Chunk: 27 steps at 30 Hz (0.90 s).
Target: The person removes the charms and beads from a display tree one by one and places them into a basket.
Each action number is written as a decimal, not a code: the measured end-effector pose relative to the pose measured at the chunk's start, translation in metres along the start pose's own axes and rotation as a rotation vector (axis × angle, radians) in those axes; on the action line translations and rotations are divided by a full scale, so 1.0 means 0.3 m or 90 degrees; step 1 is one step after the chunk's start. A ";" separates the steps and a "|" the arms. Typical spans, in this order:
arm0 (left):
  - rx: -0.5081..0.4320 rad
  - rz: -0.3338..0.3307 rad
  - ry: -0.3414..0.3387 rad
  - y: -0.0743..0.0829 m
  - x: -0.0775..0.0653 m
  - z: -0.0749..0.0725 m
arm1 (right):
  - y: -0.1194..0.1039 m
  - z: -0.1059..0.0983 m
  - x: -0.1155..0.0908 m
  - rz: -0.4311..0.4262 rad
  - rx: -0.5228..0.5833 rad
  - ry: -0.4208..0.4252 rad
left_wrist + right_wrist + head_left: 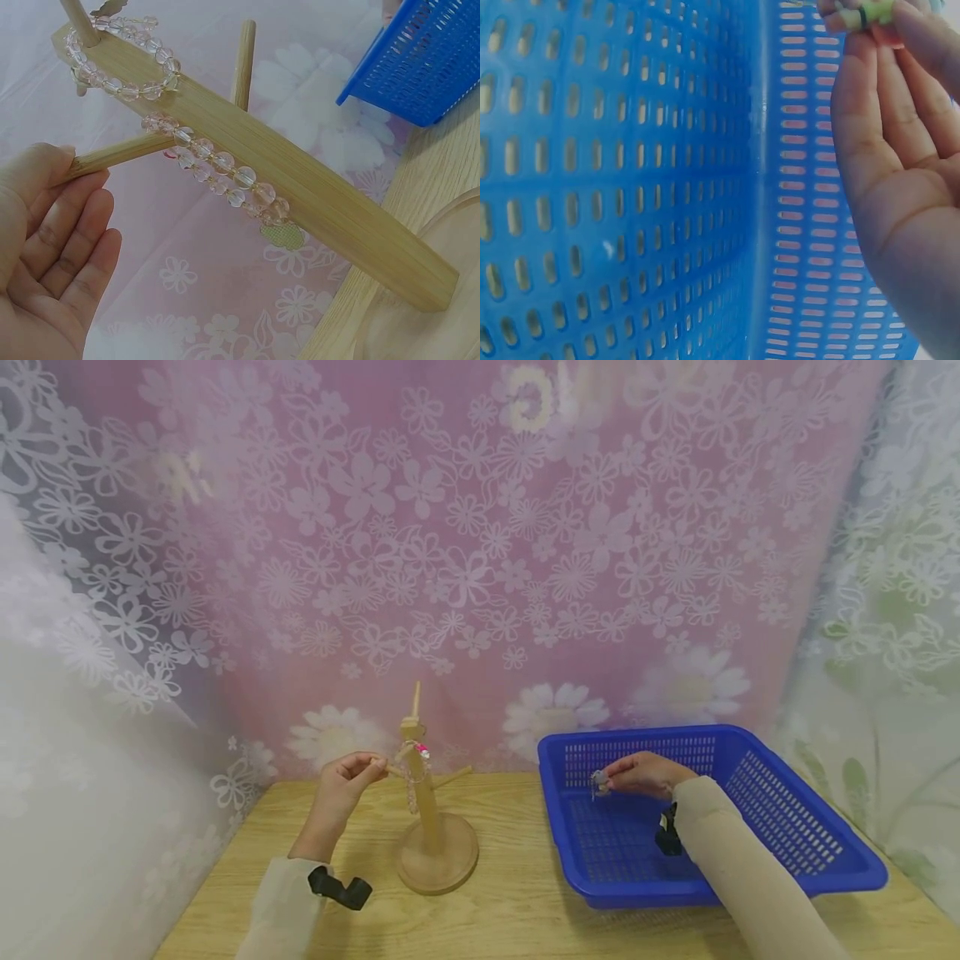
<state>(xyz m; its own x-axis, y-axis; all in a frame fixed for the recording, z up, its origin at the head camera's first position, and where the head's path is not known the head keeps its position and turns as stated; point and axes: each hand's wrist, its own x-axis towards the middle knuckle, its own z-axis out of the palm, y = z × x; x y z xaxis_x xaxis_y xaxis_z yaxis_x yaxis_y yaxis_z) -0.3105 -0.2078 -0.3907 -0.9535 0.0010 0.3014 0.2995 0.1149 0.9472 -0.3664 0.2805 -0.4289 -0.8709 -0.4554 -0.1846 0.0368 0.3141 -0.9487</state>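
Note:
My left hand [347,793] pinches the tip of a peg [112,155] on the wooden stand [427,806], between thumb and forefinger, the other fingers loosely bent. A bracelet of clear pinkish beads [225,163] with a pale green charm hangs from that peg. Higher on the stand, a second beaded bracelet [129,91] loops round another peg. Inside the blue basket, my right hand [643,774] pinches a small trinket [598,783] with silvery dangling parts. A green part of the trinket [877,10] shows at the right fingertips; its exact kind is unclear.
The blue plastic basket [738,882] with slotted walls stands right of the stand on the wooden table [510,860]. Another peg [453,776] juts right from the stand's post. A pink flowered curtain [450,568] hangs close behind. Each wrist wears a black camera.

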 end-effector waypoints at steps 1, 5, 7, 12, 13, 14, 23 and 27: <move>-0.001 0.001 -0.002 0.000 0.000 0.000 | 0.001 0.002 0.000 0.001 -0.008 -0.001; -0.006 0.004 -0.006 0.000 0.001 0.000 | 0.000 0.009 -0.001 0.003 -0.034 -0.002; -0.008 0.005 -0.008 0.000 0.001 0.000 | 0.000 0.010 -0.001 0.010 -0.034 -0.002; -0.016 0.013 -0.010 0.003 0.002 -0.001 | -0.001 0.009 -0.001 0.021 -0.036 0.000; -0.017 0.013 -0.009 0.004 0.002 0.000 | -0.001 0.008 0.000 0.025 -0.033 0.004; -0.016 0.012 -0.008 0.004 0.001 0.000 | -0.001 0.007 0.000 0.025 -0.031 0.007; -0.012 0.005 -0.009 0.004 -0.001 0.004 | -0.023 -0.018 -0.019 0.004 0.026 0.018; -0.009 0.006 -0.009 -0.001 0.003 0.003 | -0.048 -0.028 -0.030 -0.018 0.042 0.018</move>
<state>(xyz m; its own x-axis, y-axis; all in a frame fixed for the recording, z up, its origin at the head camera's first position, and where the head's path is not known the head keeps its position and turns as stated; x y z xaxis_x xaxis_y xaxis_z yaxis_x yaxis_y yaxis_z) -0.3116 -0.2068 -0.3907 -0.9511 0.0164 0.3083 0.3084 0.1008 0.9459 -0.3633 0.2871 -0.4116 -0.8852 -0.4398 -0.1515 0.0440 0.2452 -0.9685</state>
